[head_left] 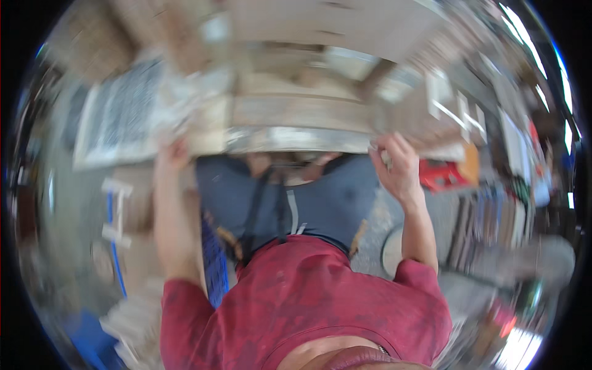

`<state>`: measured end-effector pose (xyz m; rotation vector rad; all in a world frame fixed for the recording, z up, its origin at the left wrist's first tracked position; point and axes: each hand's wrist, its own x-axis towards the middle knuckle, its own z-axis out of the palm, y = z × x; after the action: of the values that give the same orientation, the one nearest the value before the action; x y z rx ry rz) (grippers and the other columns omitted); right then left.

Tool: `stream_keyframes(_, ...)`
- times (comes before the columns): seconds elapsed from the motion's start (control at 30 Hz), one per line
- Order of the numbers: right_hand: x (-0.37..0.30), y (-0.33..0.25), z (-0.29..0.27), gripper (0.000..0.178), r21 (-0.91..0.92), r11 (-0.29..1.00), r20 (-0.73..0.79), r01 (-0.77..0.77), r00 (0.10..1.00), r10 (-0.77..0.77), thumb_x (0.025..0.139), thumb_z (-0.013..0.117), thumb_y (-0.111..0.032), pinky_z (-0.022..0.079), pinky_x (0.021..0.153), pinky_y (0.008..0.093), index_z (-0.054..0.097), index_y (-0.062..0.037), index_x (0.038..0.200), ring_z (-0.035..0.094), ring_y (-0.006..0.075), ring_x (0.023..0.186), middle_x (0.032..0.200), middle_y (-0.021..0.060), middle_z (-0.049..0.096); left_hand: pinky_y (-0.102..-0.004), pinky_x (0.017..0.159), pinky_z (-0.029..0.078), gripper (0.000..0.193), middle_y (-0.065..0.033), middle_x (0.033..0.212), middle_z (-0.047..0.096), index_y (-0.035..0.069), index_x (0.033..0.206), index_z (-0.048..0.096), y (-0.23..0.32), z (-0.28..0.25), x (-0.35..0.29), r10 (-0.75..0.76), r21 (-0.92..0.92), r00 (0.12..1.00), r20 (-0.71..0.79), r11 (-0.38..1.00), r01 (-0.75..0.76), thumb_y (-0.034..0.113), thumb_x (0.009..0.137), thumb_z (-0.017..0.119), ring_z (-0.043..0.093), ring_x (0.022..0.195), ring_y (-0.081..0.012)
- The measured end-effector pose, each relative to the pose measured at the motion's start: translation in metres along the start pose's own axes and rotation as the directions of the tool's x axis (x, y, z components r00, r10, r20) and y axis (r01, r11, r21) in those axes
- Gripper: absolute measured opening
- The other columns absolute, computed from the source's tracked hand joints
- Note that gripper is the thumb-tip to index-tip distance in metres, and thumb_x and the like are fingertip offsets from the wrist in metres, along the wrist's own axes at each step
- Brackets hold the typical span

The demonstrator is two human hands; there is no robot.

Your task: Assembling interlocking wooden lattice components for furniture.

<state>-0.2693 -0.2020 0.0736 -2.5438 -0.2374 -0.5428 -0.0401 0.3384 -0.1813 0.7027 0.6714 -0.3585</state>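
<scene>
Strong motion blur covers the scene. My left hand is beside a pale, crumpled-looking bundle, its fingers too smeared to read; whether it touches the bundle I cannot tell. My right hand is raised by the right end of a shiny metallic strip on the front edge of the wooden bench. Its fingers are curled in, with a small pale bit showing among them that I cannot make out. Between the hands, a light brown board-like surface lies across the bench.
Left of the bench lies a pale-framed panel with a grey face. Brown cartons stand at the far left. A red and orange object sits right of my right hand. A blue crate is beside my left leg.
</scene>
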Motion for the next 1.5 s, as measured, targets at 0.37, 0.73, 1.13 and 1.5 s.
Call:
stream_keyframes(0.37, 0.009, 0.181, -0.156, 0.037, -0.664, 0.730, 0.032, -0.163, 0.969, 0.246, 0.080, 0.073, -0.019, 0.051, 0.089, 0.0447, 0.071, -0.0074, 0.116, 0.063, 0.0383, 0.097, 0.108, 0.0175, 0.069, -0.0266, 0.058, 0.049, 0.039, -0.0039, 0.075, 0.066, 0.000, 0.094, 0.070, -0.010, 0.043, -0.252, 0.885, 0.889, 0.397, 0.244, -0.040, -0.456, 0.038, 0.098, 0.071, 0.062, 0.067, -0.0101)
stream_keyframes(0.73, 0.013, 0.186, -0.209, 0.031, -0.612, 0.747, -0.009, -0.260, 0.947, 0.321, 0.081, 0.078, -0.007, 0.052, 0.085, 0.0329, 0.070, 0.0003, 0.110, 0.062, 0.0228, 0.093, 0.107, 0.0100, 0.062, -0.0452, 0.094, 0.052, 0.054, -0.0218, 0.111, 0.072, 0.003, 0.118, 0.070, 0.043, -0.030, -0.305, 0.847, 0.868, 0.396, 0.354, -0.455, 0.198, 0.040, 0.080, 0.082, 0.067, 0.109, -0.0381)
stream_keyframes(1.13, 0.003, 0.000, 0.006, 0.028, 0.441, 0.736, 0.571, -0.513, 0.794, 0.212, 0.092, 0.077, -0.027, 0.052, 0.071, 0.0290, 0.065, -0.0030, 0.102, 0.067, 0.0119, 0.081, 0.084, 0.0054, 0.071, -0.0466, 0.080, 0.052, 0.029, -0.0262, 0.094, 0.071, -0.006, 0.096, 0.070, 0.059, -0.035, -0.317, 0.804, 0.859, 0.580, 0.133, -0.386, 0.337, 0.020, 0.085, 0.069, 0.068, 0.089, -0.0410)
stream_keyframes(1.5, 0.007, -0.017, 0.142, 0.020, 0.726, 0.575, 0.435, -0.377, 0.899, 0.041, 0.097, 0.064, -0.017, 0.050, 0.068, 0.0258, 0.061, -0.0016, 0.110, 0.061, 0.0099, 0.074, 0.083, 0.0044, 0.063, -0.0281, 0.079, 0.052, 0.013, -0.0061, 0.096, 0.069, -0.005, 0.100, 0.069, -0.066, 0.104, -0.345, 0.632, 0.707, 0.583, 0.511, 0.078, -0.703, -0.004, 0.086, 0.069, 0.066, 0.086, -0.0170)
